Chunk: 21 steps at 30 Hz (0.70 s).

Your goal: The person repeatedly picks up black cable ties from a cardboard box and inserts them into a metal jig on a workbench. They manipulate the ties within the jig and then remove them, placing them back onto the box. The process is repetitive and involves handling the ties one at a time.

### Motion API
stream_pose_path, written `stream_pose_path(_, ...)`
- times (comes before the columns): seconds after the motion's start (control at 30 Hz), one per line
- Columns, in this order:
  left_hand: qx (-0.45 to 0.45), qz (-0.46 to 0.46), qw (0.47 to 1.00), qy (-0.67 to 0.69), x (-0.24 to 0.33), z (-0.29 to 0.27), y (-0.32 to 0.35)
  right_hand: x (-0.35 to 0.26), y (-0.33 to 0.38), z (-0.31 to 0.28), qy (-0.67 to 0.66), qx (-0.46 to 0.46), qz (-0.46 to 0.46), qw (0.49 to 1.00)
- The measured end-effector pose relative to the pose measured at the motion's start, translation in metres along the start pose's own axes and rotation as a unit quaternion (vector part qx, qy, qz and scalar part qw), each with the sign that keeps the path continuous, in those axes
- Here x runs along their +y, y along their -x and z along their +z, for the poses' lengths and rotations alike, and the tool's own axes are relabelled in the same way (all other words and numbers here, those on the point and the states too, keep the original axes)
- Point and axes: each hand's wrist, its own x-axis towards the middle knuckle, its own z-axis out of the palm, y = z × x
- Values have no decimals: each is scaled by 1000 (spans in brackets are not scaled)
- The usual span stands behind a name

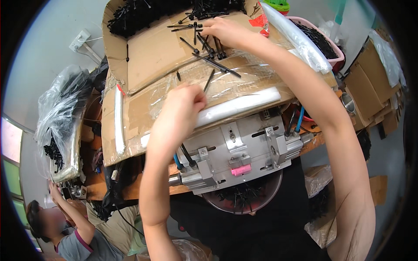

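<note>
The cardboard tray [152, 56] is showing a matt, rough brown paper face, its front edge wrapped in clear glossy tape that is wrinkling and catching light. The black cable ties [209, 48] lying on it are looking like smooth plastic — slightly shiny. Below, the metal fixture [244, 148] is gleaming as brushed, bare aluminium, with a small pink plastic piece [241, 170] sitting matt against it. The clear plastic bag [56, 113] at the side is crinkling and shining, while the pink basket [335, 54] is looking like smooth moulded plastic — dull rather than glossy.
</note>
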Motion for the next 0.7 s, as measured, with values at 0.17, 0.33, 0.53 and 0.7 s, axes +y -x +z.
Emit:
stream_pose_path(0.17,-35,-16,999,21,-17,-35,42,1,20,-18,-72,-83,21,994)
stream_pose_path(0.33,54,-19,997,57,-22,-30,69,-68,50,-41,-27,-29,-10,999)
stream_pose_path(0.53,244,-20,969,-25,35,27,117,-87,73,-70,-114,221,73,966)
stream_pose_path(0.7,98,11,994,-48,86,115,175,-120,117,-115,-364,197,305,858)
